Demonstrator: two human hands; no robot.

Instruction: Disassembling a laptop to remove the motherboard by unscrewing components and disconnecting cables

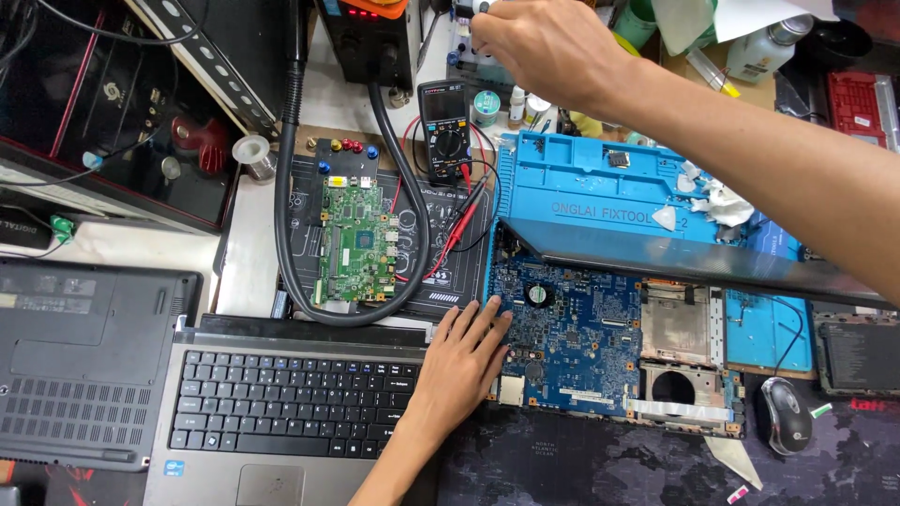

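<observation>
My left hand lies flat, fingers spread, on the left edge of a blue laptop motherboard and the corner of a silver laptop keyboard deck. It holds nothing. My right hand reaches across to the back of the bench, its fingers closed around a small white and dark object at the top edge; what that object is I cannot tell. My right forearm crosses over a raised blue work mat.
A small green circuit board lies on a dark mat, ringed by a black hose. A multimeter with red and black leads stands behind it. A dark laptop base is at left, a mouse at right, bottles at the back.
</observation>
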